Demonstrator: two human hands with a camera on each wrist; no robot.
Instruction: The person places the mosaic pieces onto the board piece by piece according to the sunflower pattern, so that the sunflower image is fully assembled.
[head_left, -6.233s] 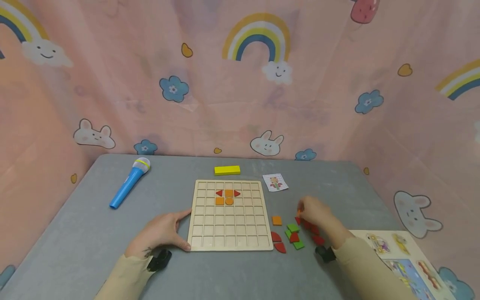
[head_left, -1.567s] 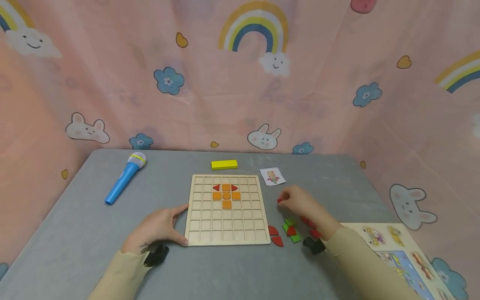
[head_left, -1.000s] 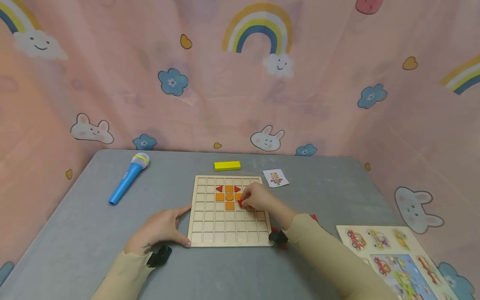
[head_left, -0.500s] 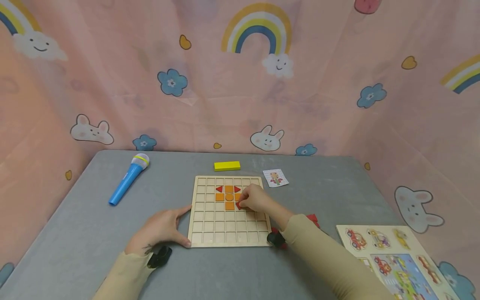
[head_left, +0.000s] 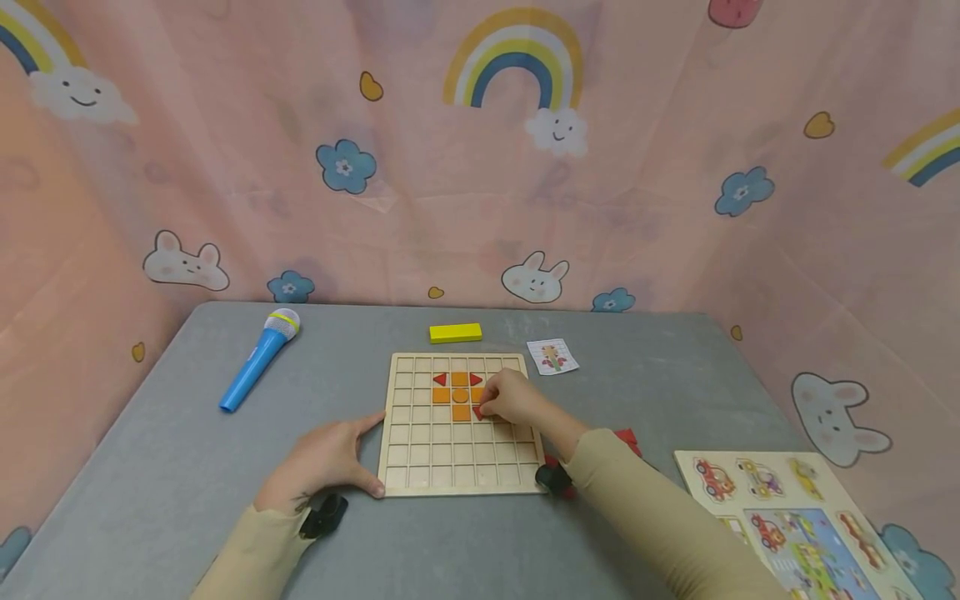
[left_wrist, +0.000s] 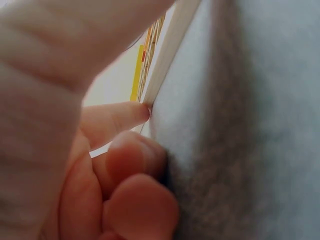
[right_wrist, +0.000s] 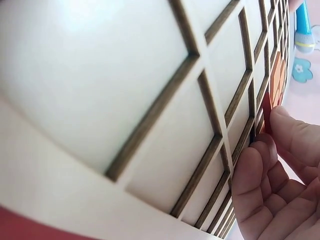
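Note:
The light wooden grid board [head_left: 420,458] lies on the grey table. Several orange tiles [head_left: 461,413] sit in its upper middle cells, with a red triangle [head_left: 440,379] on each side of the top one. My right hand [head_left: 517,400] pinches a small red tile [right_wrist: 267,112] between thumb and finger, down at the cell right of the lowest orange square; the fingers hide part of it. My left hand [head_left: 322,462] rests at the board's left edge, thumb and index finger touching it, the other fingers loosely bent in the left wrist view.
Red pieces [head_left: 627,440] lie right of the board, partly hidden by the right sleeve. A picture card [head_left: 552,357] and a yellow block [head_left: 455,333] lie behind it. A toy microphone [head_left: 258,360] is at left, a picture puzzle board [head_left: 813,492] at right.
Two more orange squares have come onto the board, right of and below the orange circle. My right hand has carried a red tile left to the board; my left hand stays put.

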